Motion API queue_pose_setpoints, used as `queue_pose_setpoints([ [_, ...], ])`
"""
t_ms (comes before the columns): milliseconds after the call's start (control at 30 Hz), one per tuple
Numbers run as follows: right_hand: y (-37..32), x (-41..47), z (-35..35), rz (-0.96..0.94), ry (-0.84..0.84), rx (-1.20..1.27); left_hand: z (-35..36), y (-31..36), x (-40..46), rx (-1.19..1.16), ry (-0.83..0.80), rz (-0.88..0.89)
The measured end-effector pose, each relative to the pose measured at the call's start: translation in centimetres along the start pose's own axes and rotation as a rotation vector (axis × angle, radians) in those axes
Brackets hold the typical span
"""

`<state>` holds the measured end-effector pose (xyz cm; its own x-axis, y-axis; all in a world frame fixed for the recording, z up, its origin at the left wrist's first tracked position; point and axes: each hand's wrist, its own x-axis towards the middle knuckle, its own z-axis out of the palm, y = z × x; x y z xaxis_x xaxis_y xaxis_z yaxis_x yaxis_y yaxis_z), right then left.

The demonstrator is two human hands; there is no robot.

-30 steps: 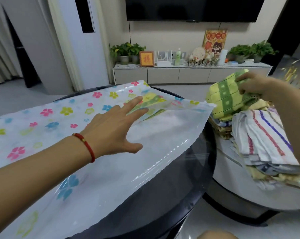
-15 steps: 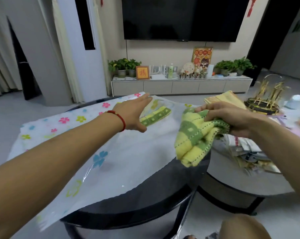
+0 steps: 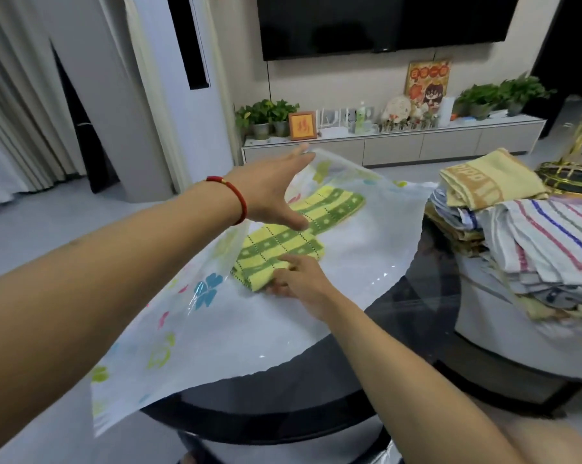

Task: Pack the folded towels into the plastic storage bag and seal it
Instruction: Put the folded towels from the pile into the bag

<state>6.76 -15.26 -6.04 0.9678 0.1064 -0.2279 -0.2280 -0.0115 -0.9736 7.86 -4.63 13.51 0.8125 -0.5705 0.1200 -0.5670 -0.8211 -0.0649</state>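
Note:
A clear plastic storage bag (image 3: pixel 195 336) printed with coloured flowers lies flat across the round dark glass table (image 3: pixel 426 316). My left hand (image 3: pixel 272 192) lifts the bag's upper sheet with straight fingers, holding the mouth apart. My right hand (image 3: pixel 299 279) is inside the mouth and pinches the near edge of a folded yellow-and-green checked towel (image 3: pixel 276 252). A second matching towel (image 3: pixel 333 205) lies deeper in the bag. A pile of folded towels (image 3: pixel 517 229) sits to the right, with a tan one (image 3: pixel 490 182) on top.
The towel pile rests on a lower white round table (image 3: pixel 503 333) beside the glass one. A gold wire stand (image 3: pixel 577 162) is at the far right. A TV cabinet (image 3: pixel 393 145) with plants and ornaments runs along the back wall.
My right hand carried the checked towel from the bag's open edge into the bag and laid it flat. My left hand rose, lifting the top sheet higher.

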Motion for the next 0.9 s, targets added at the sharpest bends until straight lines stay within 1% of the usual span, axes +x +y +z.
queue_pose_setpoints([
  [67,-0.6,1.7,1.4,-0.036,0.034,-0.071,0.1,-0.3,-0.3,0.003,-0.002,0.019],
  [133,-1.7,3.3,2.4,-0.041,0.022,-0.098,0.2,-0.4,-0.6,0.006,0.003,0.038],
  [200,-2.4,4.4,2.6,-0.043,0.01,-0.209,0.5,-0.5,-1.0,-0.001,0.002,0.04],
  [233,-2.6,4.6,2.4,-0.072,0.049,-0.328,0.5,-0.5,-1.2,-0.013,0.003,0.043],
  [333,-1.6,4.1,1.8,-0.224,0.344,-0.759,0.7,-0.7,-1.6,-0.043,0.005,0.062],
  [367,-1.1,4.1,1.9,-0.277,0.376,-0.886,0.9,-0.7,-1.8,-0.05,0.0,0.069],
  [400,-0.8,4.2,2.2,-0.315,0.334,-0.995,1.0,-0.7,-2.0,-0.055,-0.002,0.077],
  [433,-0.7,4.5,2.6,-0.319,0.244,-1.073,1.1,-0.6,-2.1,-0.057,-0.006,0.084],
  [500,-1.2,4.8,3.0,-0.269,0.063,-1.172,1.5,-0.5,-2.4,-0.057,-0.021,0.092],
  [567,-2.0,4.6,2.6,-0.222,-0.044,-1.158,1.9,-0.3,-2.7,-0.07,-0.022,0.076],
  [600,-2.2,4.2,1.9,-0.229,-0.055,-1.123,2.2,-0.2,-2.7,-0.075,-0.017,0.067],
  [667,-2.2,3.0,-0.3,-0.304,-0.04,-1.073,2.6,0.2,-2.7,-0.059,-0.004,0.061],
  [767,-2.1,0.0,-6.1,-0.41,-0.039,-1.138,3.6,0.9,-2.4,-0.041,-0.005,0.06],
  [833,-2.2,-2.5,-11.2,-0.409,0.051,-1.174,4.3,1.6,-2.1,-0.061,-0.007,0.042],
  [900,-2.6,-5.4,-16.8,-0.386,0.23,-1.105,5.1,2.5,-1.7,-0.098,0.002,0.031],
])
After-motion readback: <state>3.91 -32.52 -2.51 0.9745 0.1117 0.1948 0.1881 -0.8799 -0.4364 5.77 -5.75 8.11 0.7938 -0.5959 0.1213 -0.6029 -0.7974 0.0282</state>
